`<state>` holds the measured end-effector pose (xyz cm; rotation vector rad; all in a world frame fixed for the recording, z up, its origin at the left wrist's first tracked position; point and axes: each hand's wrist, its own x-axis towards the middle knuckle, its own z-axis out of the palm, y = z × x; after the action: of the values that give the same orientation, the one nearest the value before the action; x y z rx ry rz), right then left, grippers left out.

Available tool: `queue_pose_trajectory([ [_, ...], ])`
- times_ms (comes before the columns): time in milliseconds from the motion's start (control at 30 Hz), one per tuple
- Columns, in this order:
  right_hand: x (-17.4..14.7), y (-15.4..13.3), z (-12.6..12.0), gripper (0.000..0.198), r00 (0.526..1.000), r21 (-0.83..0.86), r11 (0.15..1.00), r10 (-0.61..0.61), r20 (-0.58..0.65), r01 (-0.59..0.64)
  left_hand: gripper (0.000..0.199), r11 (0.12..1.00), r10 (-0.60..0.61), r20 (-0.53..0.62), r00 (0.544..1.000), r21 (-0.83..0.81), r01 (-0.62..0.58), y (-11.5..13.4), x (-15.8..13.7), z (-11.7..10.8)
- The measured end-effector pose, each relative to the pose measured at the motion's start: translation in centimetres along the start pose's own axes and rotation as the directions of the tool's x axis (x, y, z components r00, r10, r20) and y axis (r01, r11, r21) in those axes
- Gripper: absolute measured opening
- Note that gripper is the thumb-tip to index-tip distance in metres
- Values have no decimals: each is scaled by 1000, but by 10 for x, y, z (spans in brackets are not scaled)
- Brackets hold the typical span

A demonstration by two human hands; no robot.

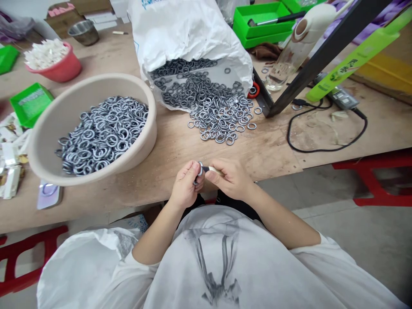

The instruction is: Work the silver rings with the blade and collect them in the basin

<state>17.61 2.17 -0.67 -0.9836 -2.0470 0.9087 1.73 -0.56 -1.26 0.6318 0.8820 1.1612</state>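
Observation:
Close to the table's front edge, my left hand [186, 183] pinches a grey metal ring [200, 168] between thumb and fingers. My right hand [232, 177] is closed around a small tool with a pale handle [216, 171] and a dark end. That dark end [206, 169] points left and meets or nearly meets the ring; contact is too small to tell. Beyond my hands, a pile of similar rings [222, 112] spills from the mouth of a white sack [189, 32]. On the left, a large beige basin [41, 146] holds many more rings.
A black metal bar [309, 62] slants up at the right beside a clear bottle [283, 64] and a black cable [291, 137]. Green trays [240, 25] stand at the back. A red bowl [66, 68] of white pieces and a phone [49, 195] flank the basin.

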Motion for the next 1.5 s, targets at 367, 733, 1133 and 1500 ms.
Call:
queue_pose_trajectory([
  [367, 4, 9, -4, 51, 996, -119, 990, 80, 35, -75, 45, 994, -24, 200, 979, 110, 2, -3, -11, -3],
  [733, 91, 39, 0, 28, 948, -705, 673, 319, 4, -223, 28, 999, -33, -9, 999, -5, 33, 9, -4, -20],
  [1133, 23, 0, 28, 41, 928, 680, 650, 351, 127, -339, 46, 999, 35, -182, 983, 5, -34, -3, 8, -1],
  [1500, 4, -3, 6, 46, 999, -75, 997, -35, -8, 34, 47, 997, 45, -88, 995, 64, -39, 2, 2, -3],
])
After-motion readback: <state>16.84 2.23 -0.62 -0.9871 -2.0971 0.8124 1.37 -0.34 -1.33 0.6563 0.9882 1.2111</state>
